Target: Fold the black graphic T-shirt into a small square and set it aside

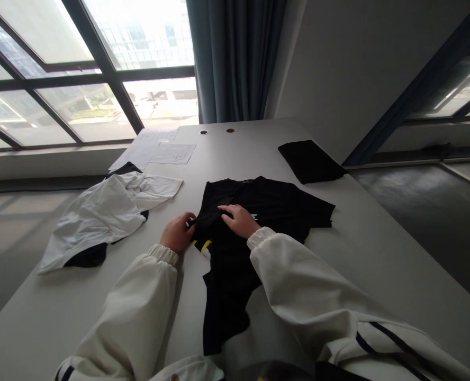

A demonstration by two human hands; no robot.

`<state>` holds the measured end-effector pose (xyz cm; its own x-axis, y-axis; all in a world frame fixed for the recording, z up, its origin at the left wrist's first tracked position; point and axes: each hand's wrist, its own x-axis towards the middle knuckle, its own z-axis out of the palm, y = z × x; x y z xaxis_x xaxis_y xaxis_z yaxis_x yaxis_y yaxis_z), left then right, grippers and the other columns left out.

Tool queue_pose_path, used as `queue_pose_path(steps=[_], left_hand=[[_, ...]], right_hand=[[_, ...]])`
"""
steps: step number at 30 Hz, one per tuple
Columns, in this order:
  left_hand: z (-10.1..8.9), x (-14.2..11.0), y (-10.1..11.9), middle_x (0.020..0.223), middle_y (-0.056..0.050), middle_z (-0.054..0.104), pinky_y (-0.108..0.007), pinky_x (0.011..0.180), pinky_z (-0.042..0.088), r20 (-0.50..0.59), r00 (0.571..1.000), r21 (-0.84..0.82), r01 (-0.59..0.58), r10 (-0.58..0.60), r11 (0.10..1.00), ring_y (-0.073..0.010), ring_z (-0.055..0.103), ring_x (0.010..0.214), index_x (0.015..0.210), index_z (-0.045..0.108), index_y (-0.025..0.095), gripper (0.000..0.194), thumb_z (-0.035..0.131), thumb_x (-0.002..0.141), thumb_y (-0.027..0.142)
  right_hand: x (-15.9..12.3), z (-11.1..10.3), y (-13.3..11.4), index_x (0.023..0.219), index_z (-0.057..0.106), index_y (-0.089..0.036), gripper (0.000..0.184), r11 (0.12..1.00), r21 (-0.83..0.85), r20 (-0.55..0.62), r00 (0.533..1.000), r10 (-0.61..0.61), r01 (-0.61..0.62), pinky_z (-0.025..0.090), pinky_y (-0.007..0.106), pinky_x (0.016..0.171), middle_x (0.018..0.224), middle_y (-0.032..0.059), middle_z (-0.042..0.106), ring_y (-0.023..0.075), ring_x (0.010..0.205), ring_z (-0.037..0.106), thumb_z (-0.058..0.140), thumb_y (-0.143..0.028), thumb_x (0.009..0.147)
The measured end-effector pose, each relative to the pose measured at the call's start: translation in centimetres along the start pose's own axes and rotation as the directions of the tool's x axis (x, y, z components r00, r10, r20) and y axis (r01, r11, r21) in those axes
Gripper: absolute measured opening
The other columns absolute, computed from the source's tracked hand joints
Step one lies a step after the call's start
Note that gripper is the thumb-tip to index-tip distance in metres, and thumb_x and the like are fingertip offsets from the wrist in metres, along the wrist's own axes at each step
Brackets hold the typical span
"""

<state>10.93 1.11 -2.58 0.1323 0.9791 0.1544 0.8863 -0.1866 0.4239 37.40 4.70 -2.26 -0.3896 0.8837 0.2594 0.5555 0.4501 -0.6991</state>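
Note:
A black T-shirt with a yellow print lies spread on the white table in front of me. My left hand is closed on the shirt's left edge, pinching the fabric. My right hand rests flat on the shirt's middle, fingers stretched out and pointing left. Both arms are in white sleeves with dark stripes.
A pile of white garments over something dark lies at the left of the table. A folded black garment sits at the far right edge. Sheets of paper lie at the back, near two cable holes. Windows and a curtain stand behind.

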Motion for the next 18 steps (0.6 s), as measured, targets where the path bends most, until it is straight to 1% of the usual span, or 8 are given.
queue_pose_path(steps=[2,4,7,10,12,14,16,18], left_hand=[[-0.2,-0.1,0.4,0.104,-0.004,0.073,-0.036,0.083,0.053,-0.022,1.000,-0.004,-0.010,0.010,1.000,-0.0206,0.066,0.080,0.112,0.067,0.027,0.024,0.058,0.090,0.030],[-0.5,-0.2,0.7,0.108,-0.005,0.071,-0.036,0.084,0.053,-0.045,0.998,-0.001,-0.045,0.045,0.999,-0.0208,0.066,0.084,0.106,0.068,0.027,0.021,0.055,0.089,0.027],[-0.8,-0.2,1.0,0.110,-0.006,0.068,-0.036,0.088,0.054,-0.071,0.994,0.023,-0.078,0.079,0.997,-0.0222,0.067,0.091,0.098,0.069,0.026,0.019,0.054,0.087,0.022],[-0.9,-0.3,1.0,0.109,-0.005,0.068,-0.036,0.088,0.055,-0.044,0.993,0.062,-0.104,0.107,0.993,-0.0226,0.068,0.093,0.095,0.071,0.026,0.021,0.054,0.085,0.019],[-1.0,-0.3,0.9,0.108,-0.005,0.069,-0.035,0.087,0.054,-0.019,0.992,0.096,-0.123,0.126,0.988,-0.0224,0.068,0.092,0.095,0.073,0.027,0.024,0.053,0.084,0.018],[-1.3,-0.4,1.0,0.107,-0.004,0.071,-0.035,0.086,0.054,0.006,0.989,0.133,-0.145,0.146,0.980,-0.0222,0.069,0.089,0.095,0.074,0.027,0.025,0.054,0.084,0.018],[-1.6,-0.4,1.2,0.104,-0.003,0.074,-0.036,0.086,0.052,0.030,0.986,0.172,-0.166,0.163,0.971,-0.0226,0.070,0.089,0.095,0.075,0.028,0.025,0.055,0.084,0.020],[-2.0,-0.4,1.5,0.097,-0.004,0.076,-0.037,0.085,0.050,0.047,0.984,0.217,-0.180,0.174,0.959,-0.0239,0.071,0.089,0.091,0.075,0.028,0.021,0.055,0.089,0.024]], right_hand=[[0.0,-0.2,-0.1,0.138,0.071,-0.018,0.042,1.000,0.020,-0.021,1.000,0.007,-0.007,0.049,0.042,0.109,0.126,0.0111,0.076,0.0253,0.120,0.066,0.062,-0.021,0.097],[-0.1,-0.3,-0.2,0.138,0.071,-0.019,0.042,1.000,0.023,-0.035,0.999,0.011,-0.010,0.048,0.042,0.111,0.127,0.0105,0.076,0.0254,0.121,0.065,0.061,-0.021,0.097],[-0.1,-0.4,-0.4,0.138,0.072,-0.020,0.042,1.000,-0.005,-0.028,0.999,0.018,-0.019,0.048,0.041,0.112,0.125,0.0090,0.076,0.0252,0.122,0.063,0.058,-0.023,0.098],[-0.1,-0.2,-0.5,0.139,0.072,-0.021,0.042,0.995,-0.090,0.010,0.999,0.035,-0.034,0.044,0.042,0.116,0.122,0.0078,0.077,0.0256,0.126,0.060,0.056,-0.024,0.099],[-0.1,0.0,-0.5,0.138,0.072,-0.021,0.041,0.979,-0.192,0.039,0.996,0.079,-0.070,0.040,0.045,0.121,0.128,0.0099,0.075,0.0283,0.136,0.054,0.057,-0.027,0.100],[-0.2,0.2,-0.5,0.139,0.072,-0.020,0.042,0.948,-0.294,0.055,0.989,0.140,-0.117,0.035,0.049,0.124,0.145,0.0129,0.066,0.0322,0.147,0.044,0.060,-0.032,0.100],[-0.3,0.3,-0.6,0.142,0.070,-0.020,0.046,0.922,-0.352,0.051,0.981,0.190,-0.160,0.031,0.051,0.126,0.162,0.0148,0.050,0.0354,0.154,0.035,0.061,-0.037,0.100],[-0.4,0.2,-0.8,0.145,0.067,-0.018,0.049,0.908,-0.368,0.036,0.973,0.227,-0.199,0.028,0.052,0.127,0.170,0.0158,0.038,0.0372,0.157,0.029,0.059,-0.040,0.102]])
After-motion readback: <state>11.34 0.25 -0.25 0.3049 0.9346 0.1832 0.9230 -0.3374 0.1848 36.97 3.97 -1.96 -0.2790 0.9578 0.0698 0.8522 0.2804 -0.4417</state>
